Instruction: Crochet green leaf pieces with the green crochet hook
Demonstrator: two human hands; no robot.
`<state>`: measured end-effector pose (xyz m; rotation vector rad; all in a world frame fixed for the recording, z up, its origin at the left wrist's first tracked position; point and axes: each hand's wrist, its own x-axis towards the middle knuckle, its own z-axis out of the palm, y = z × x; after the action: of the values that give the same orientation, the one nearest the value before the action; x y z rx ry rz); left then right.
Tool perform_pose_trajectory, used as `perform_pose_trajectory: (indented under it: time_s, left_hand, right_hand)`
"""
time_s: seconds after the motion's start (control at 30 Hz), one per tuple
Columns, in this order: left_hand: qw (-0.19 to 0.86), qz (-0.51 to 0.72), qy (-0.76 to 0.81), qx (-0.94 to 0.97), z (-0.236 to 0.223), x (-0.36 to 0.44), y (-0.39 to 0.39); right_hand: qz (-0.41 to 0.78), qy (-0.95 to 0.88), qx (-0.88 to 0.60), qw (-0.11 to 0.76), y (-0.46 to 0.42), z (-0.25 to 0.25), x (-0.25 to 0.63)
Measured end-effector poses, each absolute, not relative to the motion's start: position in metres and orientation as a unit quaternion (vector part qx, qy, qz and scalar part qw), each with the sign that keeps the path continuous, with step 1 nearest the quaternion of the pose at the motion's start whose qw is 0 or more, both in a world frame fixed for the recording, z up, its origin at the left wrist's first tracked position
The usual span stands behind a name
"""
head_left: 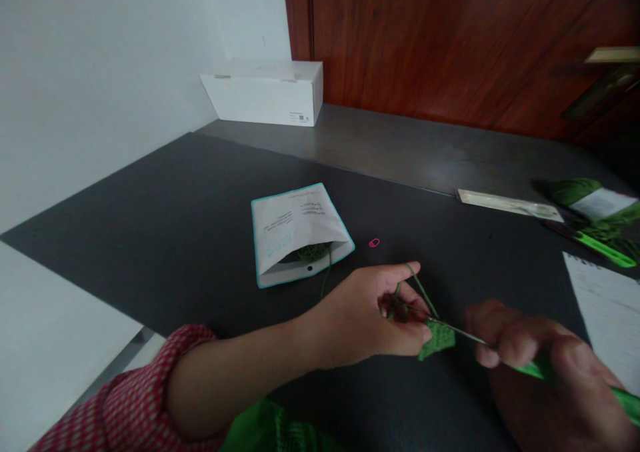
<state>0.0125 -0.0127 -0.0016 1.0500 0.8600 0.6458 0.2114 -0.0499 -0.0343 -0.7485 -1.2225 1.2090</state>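
Note:
My left hand (373, 315) pinches a small green crocheted piece (437, 339), with green yarn (417, 282) looped over its raised forefinger. My right hand (543, 362), slightly blurred, grips a green-handled crochet hook (540, 370) whose metal tip reaches into the piece. The yarn trails back from the left hand to a white pouch with a teal edge (295, 229), where a green yarn ball shows in the opening.
A small pink stitch marker (374, 243) lies on the dark mat (175, 219). A white box (267, 92) stands at the back by the wall. At the right are a green skein (590, 199), a green tool (600, 249), a printed sheet (607, 319) and a long packet (507, 205).

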Motion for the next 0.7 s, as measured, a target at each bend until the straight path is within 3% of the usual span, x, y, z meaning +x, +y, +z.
perform_pose_trajectory:
  time_s: [0.2,0.47,0.7]
  left_hand:
    - [0.711,0.303,0.387,0.503,-0.003,0.013,-0.013]
    - [0.669,0.301,0.407,0.544,-0.002,0.015,-0.012]
    - [0.624,0.298,0.441,0.572,-0.001,0.015,-0.012]
  right_hand:
    - [0.509,-0.542,-0.328,0.582,-0.05,-0.035,0.217]
    - [0.286,-0.72,-0.324,0.542,-0.047,-0.04,0.231]
    - [0.178,-0.793,-0.295,0.503,-0.051,-0.027,0.22]
